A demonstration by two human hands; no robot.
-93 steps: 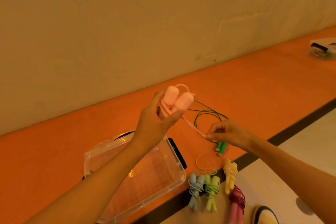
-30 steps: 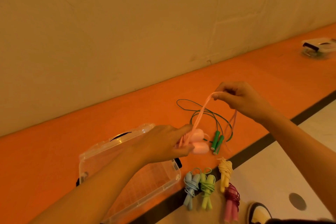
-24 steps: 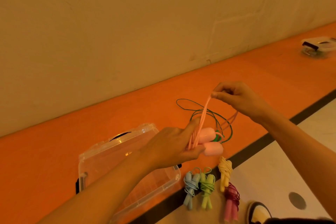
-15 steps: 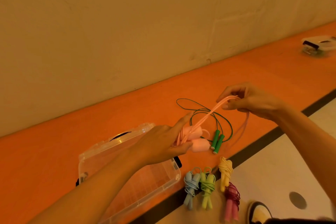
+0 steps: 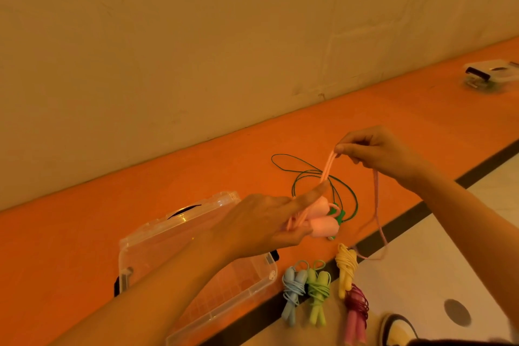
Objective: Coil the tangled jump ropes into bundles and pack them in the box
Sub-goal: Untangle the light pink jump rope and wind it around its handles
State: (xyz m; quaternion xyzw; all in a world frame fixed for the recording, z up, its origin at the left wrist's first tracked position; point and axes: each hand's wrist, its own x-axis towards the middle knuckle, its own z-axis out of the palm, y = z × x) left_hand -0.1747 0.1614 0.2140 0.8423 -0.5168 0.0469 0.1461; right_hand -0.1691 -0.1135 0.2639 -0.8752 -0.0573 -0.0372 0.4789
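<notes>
L hand grips pink rope handles; R hand pinches its cord.

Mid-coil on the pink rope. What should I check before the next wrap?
1. Left hand grips both pink handles: ok.
2. Right hand pinches the pink loop, stretched straight between the hands: ok.
3. Pink handles clear of the green rope: cannot tell, they overlap in view.
4. Tail free of the yellow bundle: cannot tell, it trails right beside it.
5. Box open for packing: ok.
</notes>
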